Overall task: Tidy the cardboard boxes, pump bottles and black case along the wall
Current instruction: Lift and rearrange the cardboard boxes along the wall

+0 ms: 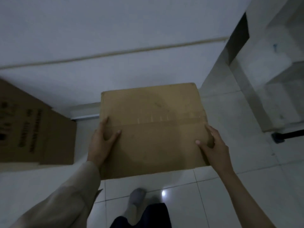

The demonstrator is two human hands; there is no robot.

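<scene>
A closed brown cardboard box fills the middle of the head view, its taped top seam running left to right. My left hand grips its left side, thumb on top. My right hand grips its right side, thumb on top too. The box is held over the white tiled floor, close to the wall. A second, larger cardboard box with black printed text stands at the left against the wall. No pump bottles or black case are in view.
The white wall runs across the back, with a thin cable along it. A white unit with a dark gap stands at the right, a black object at its foot. My foot is on the tiles below.
</scene>
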